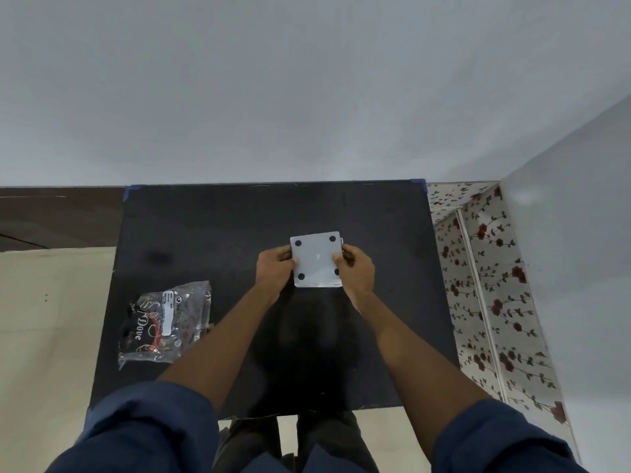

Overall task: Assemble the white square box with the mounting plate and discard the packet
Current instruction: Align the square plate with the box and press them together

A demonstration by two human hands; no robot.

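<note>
White square plastic box (317, 259), flat face up with four dark round spots near its corners, is gripped between both hands above the middle of the black rectangular tabletop (218, 233). Left hand (275, 268) clamps its left edge, thumb on top; right hand (356, 268) clamps the right edge, thumb pressed on the face near the lower right spot. A sliver of another white part shows at the box's upper right edge. Bare forearms run back to rolled dark blue sleeves (146, 431). Well apart, near the table's left edge, lies a crumpled clear plastic packet (167, 322) with red and black print. Floral wall tiles (485, 285) stand to the right.
</note>
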